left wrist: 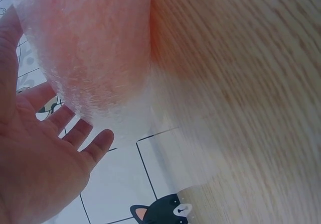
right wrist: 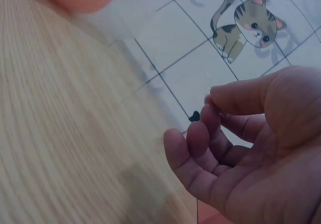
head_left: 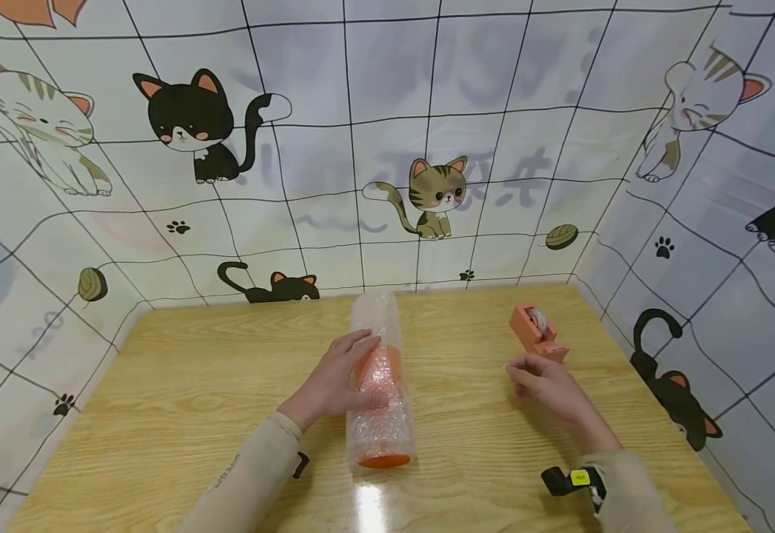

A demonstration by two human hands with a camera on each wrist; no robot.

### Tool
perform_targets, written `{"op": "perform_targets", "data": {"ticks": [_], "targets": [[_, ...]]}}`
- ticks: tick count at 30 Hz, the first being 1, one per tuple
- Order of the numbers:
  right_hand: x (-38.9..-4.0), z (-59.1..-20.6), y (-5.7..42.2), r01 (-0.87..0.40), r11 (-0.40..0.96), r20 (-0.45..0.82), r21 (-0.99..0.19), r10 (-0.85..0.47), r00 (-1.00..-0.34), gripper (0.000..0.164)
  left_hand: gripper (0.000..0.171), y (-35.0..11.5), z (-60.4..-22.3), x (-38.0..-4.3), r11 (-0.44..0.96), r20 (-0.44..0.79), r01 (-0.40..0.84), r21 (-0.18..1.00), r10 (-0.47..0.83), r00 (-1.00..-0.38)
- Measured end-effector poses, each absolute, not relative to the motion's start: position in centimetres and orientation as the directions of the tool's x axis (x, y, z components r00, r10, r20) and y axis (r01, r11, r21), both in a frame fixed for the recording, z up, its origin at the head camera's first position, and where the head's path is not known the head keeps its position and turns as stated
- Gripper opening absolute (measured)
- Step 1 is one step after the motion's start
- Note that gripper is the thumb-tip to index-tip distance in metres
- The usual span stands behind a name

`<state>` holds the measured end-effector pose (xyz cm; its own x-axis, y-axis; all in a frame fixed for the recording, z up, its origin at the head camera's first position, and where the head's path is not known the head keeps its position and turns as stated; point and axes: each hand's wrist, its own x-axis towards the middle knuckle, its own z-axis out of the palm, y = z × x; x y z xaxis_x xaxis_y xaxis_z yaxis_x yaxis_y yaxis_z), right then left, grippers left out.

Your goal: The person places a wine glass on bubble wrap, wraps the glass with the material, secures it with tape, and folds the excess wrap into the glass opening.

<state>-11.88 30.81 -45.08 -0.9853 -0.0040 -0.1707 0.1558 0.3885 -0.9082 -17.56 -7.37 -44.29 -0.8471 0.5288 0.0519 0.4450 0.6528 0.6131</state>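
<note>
A long orange object in bubble wrap (head_left: 385,429) lies on the table, its orange end towards me and the clear wrap extending past its far end. My left hand (head_left: 340,377) rests across it, fingers spread and lightly bent along its side in the left wrist view. To the right, my right hand (head_left: 547,385) pinches a small piece of clear tape (right wrist: 207,100) between thumb and forefinger; only a glint of it shows. Just beyond that hand stands a coral-pink tape dispenser (head_left: 527,329) with a roll in it.
The light wooden table (head_left: 227,370) is enclosed at the back and sides by white cloth (head_left: 320,163) with a grid and cartoon cats. A black strap with a yellow-labelled device (head_left: 579,477) sits at my right wrist.
</note>
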Motion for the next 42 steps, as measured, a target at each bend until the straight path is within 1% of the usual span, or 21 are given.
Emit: {"op": "perform_targets", "data": {"ticks": [7, 17, 27, 35, 42], "targets": [[-12.2, -43.8, 29.2, 0.046, 0.387, -0.108, -0.921, -0.140, -0.984, 0.022, 0.100, -7.4, -44.2, -17.5, 0.653, 0.050, 0.443, 0.614, 0.528, -0.848], [-13.0, -42.5, 26.7, -0.023, 0.328, -0.071, -0.944, -0.271, -0.960, 0.016, 0.100, -7.5, -44.3, -17.5, 0.651, 0.051, 0.448, 0.613, 0.533, -0.844], [-13.8, -41.4, 23.9, -0.028, 0.359, -0.096, -0.933, -0.321, -0.942, 0.015, 0.101, -7.5, -44.5, -17.6, 0.650, 0.056, 0.447, 0.615, 0.528, -0.847], [-14.4, -41.0, 21.9, -0.051, 0.364, -0.093, -0.930, -0.367, -0.926, 0.013, 0.101, -7.4, -44.6, -17.7, 0.652, 0.059, 0.446, 0.613, 0.526, -0.849], [-15.0, -40.9, 20.6, -0.061, 0.391, -0.102, -0.918, -0.382, -0.919, 0.017, 0.103, -7.4, -44.7, -17.8, 0.662, 0.049, 0.440, 0.607, 0.522, -0.852]]}}
